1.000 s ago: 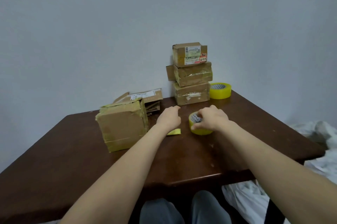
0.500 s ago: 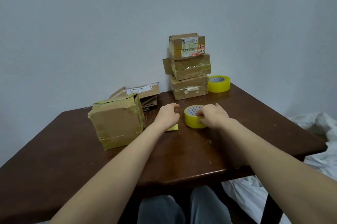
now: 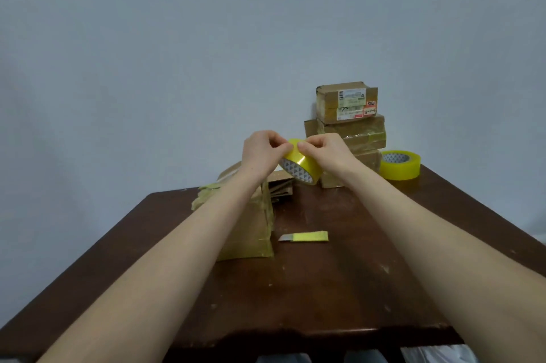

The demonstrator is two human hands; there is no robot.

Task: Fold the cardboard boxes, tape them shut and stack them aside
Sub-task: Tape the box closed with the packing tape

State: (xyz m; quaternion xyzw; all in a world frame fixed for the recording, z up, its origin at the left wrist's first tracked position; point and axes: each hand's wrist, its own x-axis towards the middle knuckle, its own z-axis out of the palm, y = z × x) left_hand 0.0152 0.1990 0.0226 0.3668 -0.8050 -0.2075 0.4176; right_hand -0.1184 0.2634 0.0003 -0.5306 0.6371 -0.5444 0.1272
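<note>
Head view, table (image 3: 325, 288) seen from your seat; all positions are given relative to the stack (image 3: 351, 133) of boxes at the far edge.

**Counts.**
- Two yellow tape rolls.
- Four closed cardboard boxes: three in the stack and one apart.
- One yellow cutter (image 3: 304, 236).
- Some flattened cardboard (image 3: 282, 189), whose number of pieces cannot be told.

**Containers.**
- The stack is three boxes high. The top box (image 3: 344, 101) carries printed labels, and the bottom box (image 3: 367, 160) is partly hidden behind your right wrist.
- The large box (image 3: 252, 231) stands left of the stack and nearer to you. It is wrapped in yellowish tape and partly covered by your left forearm.
- Every box is shut, so nothing of their contents shows.

**Task item and hands.**
- The held tape roll (image 3: 300, 166) is raised off the table, just left of the stack at about the height of its middle box. It is tilted so its patterned core faces you.
- Your left hand (image 3: 261, 155) and right hand (image 3: 323, 149) meet at the roll's upper rim. Both have curled fingers and pinch the tape there with their fingertips.
- Whether a free tape end is lifted cannot be told.

**Other items.**
- The second tape roll (image 3: 400, 166) lies flat, just right of the stack's base.
- The flattened cardboard lies left of the stack, behind the large box.
- The cutter lies in front of the stack, nearer to you and slightly left.
</note>
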